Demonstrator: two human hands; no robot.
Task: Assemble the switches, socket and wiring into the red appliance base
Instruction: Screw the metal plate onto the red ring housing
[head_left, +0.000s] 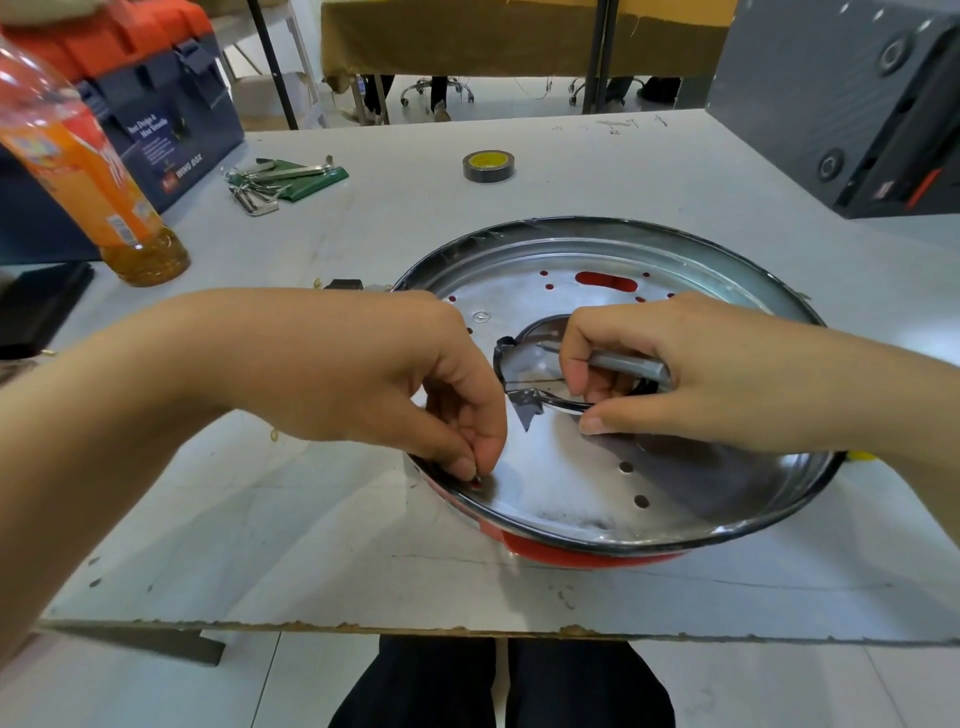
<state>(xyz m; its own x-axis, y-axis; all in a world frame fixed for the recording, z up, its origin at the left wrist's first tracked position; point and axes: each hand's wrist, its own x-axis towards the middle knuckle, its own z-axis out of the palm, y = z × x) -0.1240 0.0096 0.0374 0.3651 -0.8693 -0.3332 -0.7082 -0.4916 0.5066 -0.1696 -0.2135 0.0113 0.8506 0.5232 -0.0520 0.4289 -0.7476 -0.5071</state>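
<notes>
The red appliance base (571, 555) lies on the white table, covered by a shiny round metal plate (571, 483) with holes and a central opening. My left hand (415, 384) reaches over the plate's near-left rim and pinches a small screw (475, 474) at a hole there. My right hand (670, 369) hovers over the central opening and grips a grey screwdriver (618, 364), its tip pointing left. A small black part (343, 284) lies behind my left forearm, mostly hidden. No wiring shows clearly.
An orange drink bottle (88, 171) stands at the left, with a blue and orange toolbox (156, 104) behind it. Hex keys on a green holder (280, 179) and a tape roll (488, 165) lie farther back. A grey box (841, 104) stands at the far right.
</notes>
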